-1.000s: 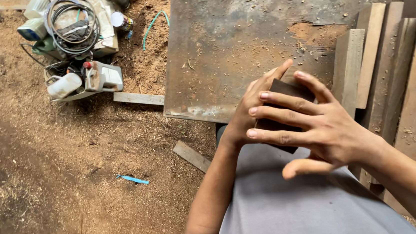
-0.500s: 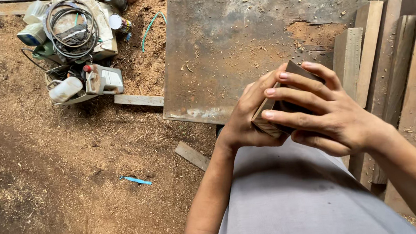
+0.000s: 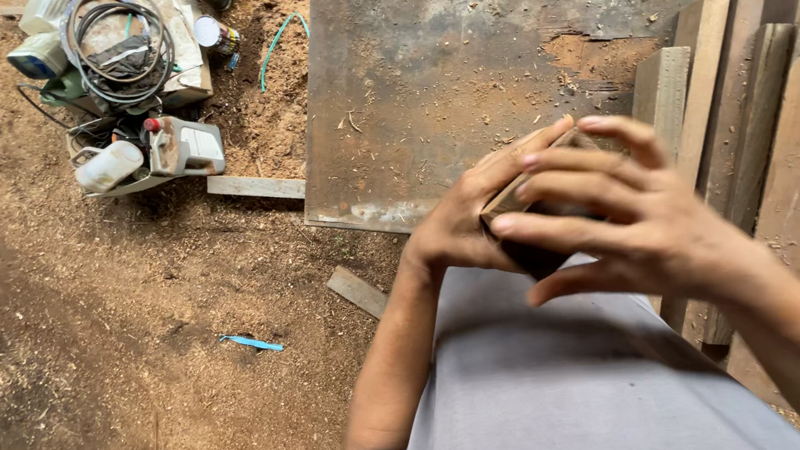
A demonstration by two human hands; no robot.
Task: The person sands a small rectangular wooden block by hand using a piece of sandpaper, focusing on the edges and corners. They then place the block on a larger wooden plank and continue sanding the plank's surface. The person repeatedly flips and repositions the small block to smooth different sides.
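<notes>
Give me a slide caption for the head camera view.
Both hands, left hand and right hand, grip a small wooden block above sawdust-covered floor.

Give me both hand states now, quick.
Left hand: closed on a small wooden block.
Right hand: fingers spread over the same block, touching it; firm grip cannot be told.

A small dark wooden block point(image 3: 531, 233), tilted, sits clasped between both hands.

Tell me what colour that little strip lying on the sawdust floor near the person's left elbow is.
The strip is light blue, standing out against the brown sawdust floor; the head view shows it.
</notes>
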